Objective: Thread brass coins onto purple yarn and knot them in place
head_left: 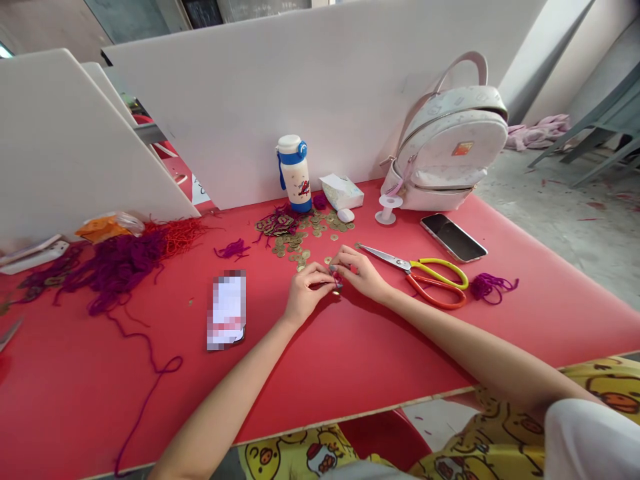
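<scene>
Thread between fingertips mostly hidden, phone screen blurred, blade cut off by left edge

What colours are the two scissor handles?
The upper handle is yellow, the lower handle orange-red; the head view shows both.

- You can't read any words or numbers here.
- The orange patch on the backpack is too small to read.
- The lit phone screen shows you blurry squares.

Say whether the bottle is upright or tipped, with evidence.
Upright: the bottle has its white lid uppermost and blue base on the table.
</scene>
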Demonstrator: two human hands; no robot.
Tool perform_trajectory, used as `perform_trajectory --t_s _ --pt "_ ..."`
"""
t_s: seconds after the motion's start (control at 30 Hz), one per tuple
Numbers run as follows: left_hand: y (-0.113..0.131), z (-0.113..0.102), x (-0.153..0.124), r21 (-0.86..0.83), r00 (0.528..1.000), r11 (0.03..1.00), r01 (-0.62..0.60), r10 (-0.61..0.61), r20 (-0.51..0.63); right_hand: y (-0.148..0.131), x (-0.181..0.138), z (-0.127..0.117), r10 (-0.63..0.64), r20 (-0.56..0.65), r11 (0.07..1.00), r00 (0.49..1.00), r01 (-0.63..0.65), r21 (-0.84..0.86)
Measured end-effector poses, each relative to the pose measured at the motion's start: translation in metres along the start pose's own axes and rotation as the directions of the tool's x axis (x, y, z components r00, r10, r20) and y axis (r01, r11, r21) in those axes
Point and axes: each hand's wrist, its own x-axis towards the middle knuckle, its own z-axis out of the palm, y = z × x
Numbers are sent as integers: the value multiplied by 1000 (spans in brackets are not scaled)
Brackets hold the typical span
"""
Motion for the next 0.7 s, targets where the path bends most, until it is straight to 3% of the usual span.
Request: perform_trajectory --t_s 0.2,0.5,0.7 --pt "0 -3 4 -202 981 978 59 -94 -170 -4 -2 5 -5 82 1000 997 5 0" --pt "-3 -3 4 -157 936 983 94 -141 -324 -7 -6 9 -7 140 1000 990 9 -14" --pt "-4 -2 5 -233 973 967 105 -149 -178 -4 -6 11 20 188 994 982 1 -110"
